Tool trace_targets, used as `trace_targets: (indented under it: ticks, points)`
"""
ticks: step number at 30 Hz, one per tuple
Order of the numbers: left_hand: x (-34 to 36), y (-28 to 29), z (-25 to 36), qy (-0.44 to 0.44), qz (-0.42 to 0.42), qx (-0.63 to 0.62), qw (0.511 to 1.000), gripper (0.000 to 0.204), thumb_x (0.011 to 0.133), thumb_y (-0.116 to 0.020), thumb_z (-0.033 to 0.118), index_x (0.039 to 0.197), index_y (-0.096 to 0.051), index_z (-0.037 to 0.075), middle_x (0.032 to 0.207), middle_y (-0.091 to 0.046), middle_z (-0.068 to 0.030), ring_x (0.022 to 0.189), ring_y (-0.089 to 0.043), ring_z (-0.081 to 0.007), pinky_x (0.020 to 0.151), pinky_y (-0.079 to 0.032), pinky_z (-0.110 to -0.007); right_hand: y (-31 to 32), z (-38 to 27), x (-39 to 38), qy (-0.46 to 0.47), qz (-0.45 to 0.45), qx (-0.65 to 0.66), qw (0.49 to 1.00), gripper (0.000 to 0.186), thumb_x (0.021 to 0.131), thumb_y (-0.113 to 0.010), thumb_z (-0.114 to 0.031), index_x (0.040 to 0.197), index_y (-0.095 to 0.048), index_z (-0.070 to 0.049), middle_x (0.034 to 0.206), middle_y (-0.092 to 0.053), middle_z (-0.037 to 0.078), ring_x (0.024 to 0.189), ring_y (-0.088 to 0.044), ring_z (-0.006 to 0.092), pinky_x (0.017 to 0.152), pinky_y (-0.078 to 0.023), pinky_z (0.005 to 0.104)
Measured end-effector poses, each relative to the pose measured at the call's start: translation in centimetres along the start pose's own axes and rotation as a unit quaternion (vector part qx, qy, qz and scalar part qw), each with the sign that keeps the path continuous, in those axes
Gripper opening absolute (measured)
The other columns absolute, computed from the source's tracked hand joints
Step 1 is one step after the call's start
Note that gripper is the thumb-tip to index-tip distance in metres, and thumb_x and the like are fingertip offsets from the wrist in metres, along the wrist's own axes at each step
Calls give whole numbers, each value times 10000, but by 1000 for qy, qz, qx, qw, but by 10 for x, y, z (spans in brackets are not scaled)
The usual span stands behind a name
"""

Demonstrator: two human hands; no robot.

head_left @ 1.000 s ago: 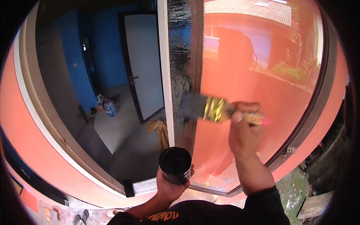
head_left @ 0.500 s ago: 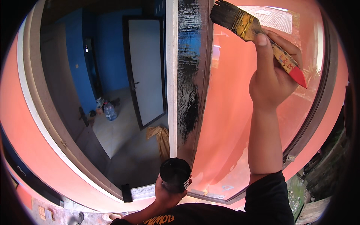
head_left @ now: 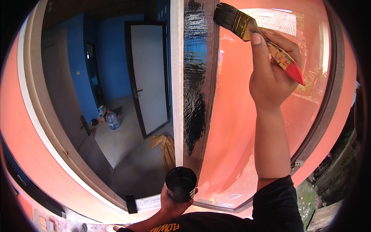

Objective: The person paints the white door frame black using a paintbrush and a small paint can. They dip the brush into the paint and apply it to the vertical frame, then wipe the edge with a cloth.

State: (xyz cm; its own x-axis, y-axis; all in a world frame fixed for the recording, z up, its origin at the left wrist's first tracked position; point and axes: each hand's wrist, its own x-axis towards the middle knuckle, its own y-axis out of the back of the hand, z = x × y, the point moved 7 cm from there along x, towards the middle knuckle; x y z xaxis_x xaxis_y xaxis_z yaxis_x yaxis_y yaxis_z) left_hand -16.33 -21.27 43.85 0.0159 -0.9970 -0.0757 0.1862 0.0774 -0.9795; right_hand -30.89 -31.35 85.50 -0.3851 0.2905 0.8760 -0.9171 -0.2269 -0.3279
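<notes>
My right hand (head_left: 272,73) is closed around the wooden handle of a paintbrush (head_left: 247,29), which has a red handle end and dark bristles. The bristles point up and left, at the right edge of a brown wooden door-frame post (head_left: 201,149); I cannot tell whether they touch it. Wet, glossy black paint (head_left: 195,104) covers much of the post's face, with brown showing along its right side and lower down. Low in front of me, my left hand (head_left: 172,203) grips a dark paint can (head_left: 181,183), its open top facing up and black inside.
Left of the post is an open doorway with a brown door (head_left: 73,96) and a white inner door (head_left: 150,73). A brown cloth (head_left: 164,147) and a water bottle (head_left: 112,120) are inside. A phone (head_left: 131,203) lies on the sill. Right of the post is reflective window glass (head_left: 232,127).
My right hand and the paintbrush have moved slightly left and down, bringing the bristles closer to the post. The can in my left hand has dropped a little in view.
</notes>
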Motion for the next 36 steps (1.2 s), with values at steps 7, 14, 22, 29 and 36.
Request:
trace_targets:
  ticks: [7,14,22,29,36]
  points:
    - [5,8,-4,-7,30,27,999,618,913,-507,593,1338,-590,152,1303,-607,-145,1273,-551,-369,706,-558,-448,0,-4,-6,-12,-20,-28,999,143,875,-768,-22,965,-673,36,928,-716,93,821,-704,137,739,-567,262]
    - [9,5,-7,27,-59,5,998,781,963,-361,695,1490,-455,127,1397,-575,-195,1226,-607,-349,783,-598,-436,7,-10,-21,-17,-49,-38,998,128,874,-755,-8,951,-660,30,933,-707,103,808,-694,151,729,-560,266]
    - [9,6,-9,33,-37,23,999,747,966,-376,661,1478,-473,126,1379,-590,-191,1214,-619,-348,768,-614,-429,21,-27,-5,-1,-27,-23,999,194,880,-746,23,1027,-621,49,975,-693,117,847,-697,158,746,-561,268]
    - [9,1,-11,45,-65,3,997,751,969,-387,641,1483,-462,99,1377,-587,-199,1224,-612,-356,789,-616,-440,5,-12,15,8,-22,-33,999,117,871,-769,-33,924,-681,23,908,-705,64,789,-698,123,700,-552,248]
    - [4,2,-10,45,-61,22,997,766,969,-379,663,1486,-459,104,1387,-580,-201,1221,-615,-348,774,-616,-427,-2,-7,7,-12,-56,-75,996,128,843,-775,-38,905,-677,15,810,-703,56,747,-693,111,669,-547,250]
